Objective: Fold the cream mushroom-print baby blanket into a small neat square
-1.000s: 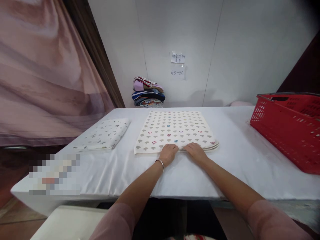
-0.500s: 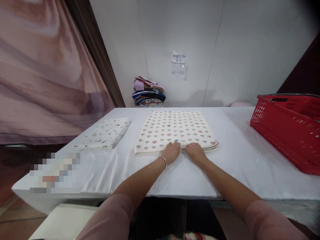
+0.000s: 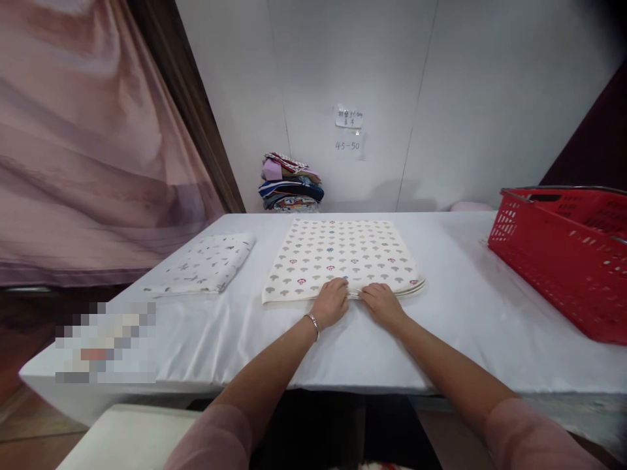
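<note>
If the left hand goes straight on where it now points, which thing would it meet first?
Most likely the mushroom-print cloth; the left hand is at its near edge, though exact depth is hard to judge.

Red basket (image 3: 553,261), stacked fabrics (image 3: 291,186), wall signs (image 3: 349,134), pink curtain (image 3: 98,143)
</note>
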Demonstrator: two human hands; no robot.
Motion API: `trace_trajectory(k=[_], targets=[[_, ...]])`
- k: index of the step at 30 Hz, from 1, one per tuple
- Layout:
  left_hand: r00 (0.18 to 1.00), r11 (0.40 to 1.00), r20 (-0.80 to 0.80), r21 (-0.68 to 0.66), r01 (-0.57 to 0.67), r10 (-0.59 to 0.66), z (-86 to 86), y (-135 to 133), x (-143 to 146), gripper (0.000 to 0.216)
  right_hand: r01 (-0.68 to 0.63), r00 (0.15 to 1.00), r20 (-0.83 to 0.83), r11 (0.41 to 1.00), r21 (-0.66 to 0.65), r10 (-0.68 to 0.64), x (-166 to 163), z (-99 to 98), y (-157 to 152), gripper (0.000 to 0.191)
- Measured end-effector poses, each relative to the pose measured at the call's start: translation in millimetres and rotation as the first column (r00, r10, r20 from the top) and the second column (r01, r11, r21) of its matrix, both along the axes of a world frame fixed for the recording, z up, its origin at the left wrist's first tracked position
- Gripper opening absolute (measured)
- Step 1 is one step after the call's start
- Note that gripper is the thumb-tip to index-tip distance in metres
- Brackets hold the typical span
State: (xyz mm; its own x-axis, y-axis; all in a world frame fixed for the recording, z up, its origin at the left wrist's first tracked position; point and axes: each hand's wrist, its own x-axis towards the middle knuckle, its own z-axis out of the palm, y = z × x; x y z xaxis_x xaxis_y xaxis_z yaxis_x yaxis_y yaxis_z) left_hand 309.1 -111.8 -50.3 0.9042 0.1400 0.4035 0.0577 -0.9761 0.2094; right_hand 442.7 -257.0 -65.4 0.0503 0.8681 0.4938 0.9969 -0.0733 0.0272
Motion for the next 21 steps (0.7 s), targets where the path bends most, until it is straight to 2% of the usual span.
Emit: trace_trajectory(k=[7,11,15,21], targets=[[1.0,0.999,0.002,0.032,0.013,-0.013,-7.4,0.0,-4.8,0.014,-0.007,1.0,-0.028,0.998,-0.058,0.005,2.7,-0.6,-0.4,0.021],[1.0,0.991,-0.013,0.132,-0.011,0.013,-14.0,-1.1,-1.9,0.014,0.016,0.999,-0.048,0.997,-0.08,-0.019,1.9,-1.6,-0.2,0.019],[0.999,0.965,-0.022,0.258,-0.037,0.044,-12.7,-3.3,3.8,0.017,0.028,0.999,-0.039,0.995,-0.091,-0.031,0.9,-2.1,-1.2,0.018],[1.0,0.937,-0.014,0.349,0.028,-0.025,-11.6,-4.0,3.1,0.017,0.053,0.998,-0.008,0.983,-0.174,-0.056,1.2,-4.1,-1.2,0.016]])
